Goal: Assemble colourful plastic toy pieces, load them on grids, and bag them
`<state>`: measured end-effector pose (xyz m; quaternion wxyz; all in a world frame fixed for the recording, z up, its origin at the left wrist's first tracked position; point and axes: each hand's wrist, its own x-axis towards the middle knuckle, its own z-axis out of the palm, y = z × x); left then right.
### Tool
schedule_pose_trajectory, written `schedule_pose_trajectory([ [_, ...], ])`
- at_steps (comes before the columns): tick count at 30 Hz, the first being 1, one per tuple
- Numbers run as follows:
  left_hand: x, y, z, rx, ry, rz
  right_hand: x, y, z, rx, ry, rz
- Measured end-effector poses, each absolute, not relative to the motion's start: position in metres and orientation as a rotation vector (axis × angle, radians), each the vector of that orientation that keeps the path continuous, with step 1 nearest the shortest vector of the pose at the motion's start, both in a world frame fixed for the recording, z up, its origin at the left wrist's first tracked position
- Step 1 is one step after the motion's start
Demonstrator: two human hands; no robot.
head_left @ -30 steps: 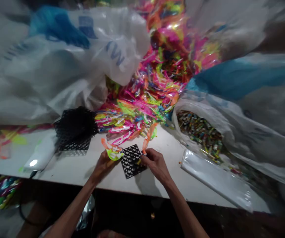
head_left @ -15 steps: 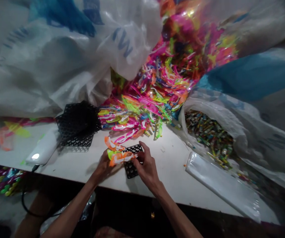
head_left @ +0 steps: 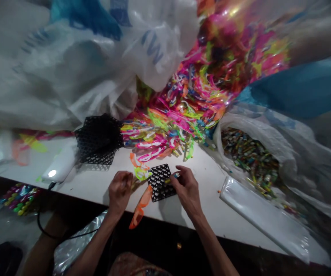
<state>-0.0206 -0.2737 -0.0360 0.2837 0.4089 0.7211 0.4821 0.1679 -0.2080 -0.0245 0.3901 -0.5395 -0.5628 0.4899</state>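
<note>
A black perforated plastic grid (head_left: 160, 193) lies on the table between my hands. My left hand (head_left: 120, 193) is closed just left of it, fingers curled; what they hold, if anything, is hidden. With thumb and fingertips my right hand (head_left: 187, 188) pinches a small yellow-and-blue piece (head_left: 168, 180) over the grid's right part. An orange plastic strip shaped like glasses (head_left: 141, 207) touches the grid's lower left corner and sticks out over the table's front edge. Against the upper left side rests a yellow-green piece (head_left: 142, 173), with an orange-and-white piece (head_left: 134, 159) behind it.
A heap of bright plastic pieces (head_left: 179, 115) spills from behind. At left are stacked black grids (head_left: 99, 140) and a white device (head_left: 60, 165) with a cable. On the right, an opened bag (head_left: 221, 132) holds small coloured bits, near clear plastic sleeves (head_left: 263, 218).
My hands have moved apart. The orange strip that was between them now lies at the grid's corner. More of the grid shows, and a small piece is visible in my right fingertips.
</note>
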Motion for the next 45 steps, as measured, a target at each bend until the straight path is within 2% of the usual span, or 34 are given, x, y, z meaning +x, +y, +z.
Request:
schedule_pose_trajectory([
  [2, -0.007, -0.29, -0.037, 1.281, 2.06, 1.138, 0.175, -0.216, -0.024, -1.367, -1.377, 1.32],
  [5, 0.012, -0.304, -0.038, 1.718, 2.11, 0.68, 0.176, -0.228, -0.024, -1.356, -1.362, 1.432],
  [7, 0.017, -0.306, -0.037, 1.837, 2.089, 0.552, 0.174, -0.234, -0.023, -1.348, -1.349, 1.491],
  [12, 0.013, -0.297, -0.025, 1.477, 1.968, 0.746, 0.175, -0.238, -0.015, -1.277, -1.258, 1.544],
  [15, 0.02, -0.291, -0.013, 1.077, 1.684, 0.922, 0.178, -0.24, -0.011, -1.264, -1.14, 1.545],
  [18, 0.032, -0.286, -0.003, 0.964, 1.433, 1.038, 0.182, -0.243, -0.007, -1.229, -1.137, 1.606],
  [24, 0.045, -0.282, 0.002, 1.223, 1.428, 1.067, 0.196, -0.247, 0.005, -1.165, -1.137, 1.696],
  [32, 0.043, -0.284, 0.002, 2.151, 1.574, 1.175, 0.208, -0.246, 0.016, -1.237, -1.257, 1.645],
  [38, 0.045, -0.286, 0.009, 2.208, 1.69, 1.105, 0.209, -0.246, 0.021, -1.237, -1.376, 1.642],
  [45, 0.046, -0.284, 0.007, 2.235, 1.674, 1.027, 0.208, -0.248, 0.016, -1.211, -1.543, 1.42],
])
